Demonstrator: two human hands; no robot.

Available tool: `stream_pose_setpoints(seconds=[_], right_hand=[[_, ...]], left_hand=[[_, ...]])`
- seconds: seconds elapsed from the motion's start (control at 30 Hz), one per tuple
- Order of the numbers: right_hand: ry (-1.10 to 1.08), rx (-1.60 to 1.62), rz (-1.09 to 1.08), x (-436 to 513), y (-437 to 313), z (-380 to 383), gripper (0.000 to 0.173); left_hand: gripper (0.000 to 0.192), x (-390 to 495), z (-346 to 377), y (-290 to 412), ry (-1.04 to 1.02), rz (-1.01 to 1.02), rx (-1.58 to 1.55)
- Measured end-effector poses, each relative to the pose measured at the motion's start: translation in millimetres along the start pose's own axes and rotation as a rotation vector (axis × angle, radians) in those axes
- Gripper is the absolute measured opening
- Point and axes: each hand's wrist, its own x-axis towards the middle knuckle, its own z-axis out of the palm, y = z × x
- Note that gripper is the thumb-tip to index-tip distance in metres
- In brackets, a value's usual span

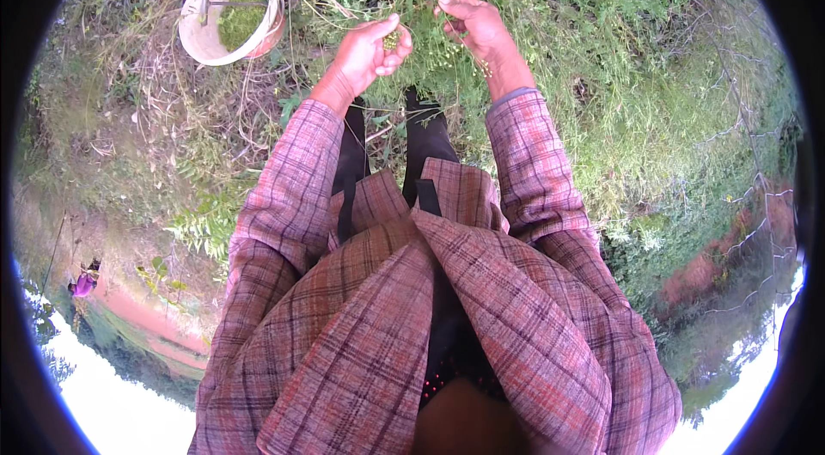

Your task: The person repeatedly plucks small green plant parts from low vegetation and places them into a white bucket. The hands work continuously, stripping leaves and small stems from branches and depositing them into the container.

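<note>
My left hand (374, 52) is raised over the plants, its thumb and fingers curled around small yellow-green buds or seed heads. To its right, my right hand (475, 23) pinches a thin plant stem between thumb and fingers; small buds on the stem hang below along the wrist. The hands are apart, with feathery green plants (432, 58) between and behind them. At the upper left, a white bucket (193, 36) stands tilted in view, holding a heap of small green plant bits (240, 23). A tool or bar with a crosspiece lies across its opening.
Dry grass and twigs (148, 87) cover the ground around the bucket. Dense green growth (612, 55) spreads to the right, with thin pale branches or wire (764, 197) at the far right. A distant person in purple (84, 284) is at the far left, near a reddish dirt strip.
</note>
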Motion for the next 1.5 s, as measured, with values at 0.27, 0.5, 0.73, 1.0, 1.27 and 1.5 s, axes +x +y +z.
stream_pose_setpoints(seconds=[0.27, 0.5, 0.73, 1.0, 1.27, 1.5], right_hand=[[0.187, 0.012, -0.198, -92, -12, -34, 0.014], [0.360, -0.008, -0.306, -156, -33, -47, 0.009], [0.155, 0.098, -0.522, -225, -74, 9, 0.012], [0.217, 0.215, -0.510, -198, -120, 99, 0.010], [0.206, 0.069, -0.655, -195, -117, 142, 0.012], [0.100, 0.121, -0.459, -204, -108, 163, 0.015]], left_hand=[[0.035, -74, 8, 13, -0.174, -0.037, -0.085], [0.034, -128, 25, 44, -0.182, -0.039, -0.059], [0.031, -162, 41, 79, -0.303, 0.049, -0.013], [0.034, -158, 53, 96, -0.375, 0.128, 0.044], [0.040, -164, 62, 101, -0.448, 0.241, -0.033], [0.039, -166, 63, 100, -0.462, 0.324, -0.066]])
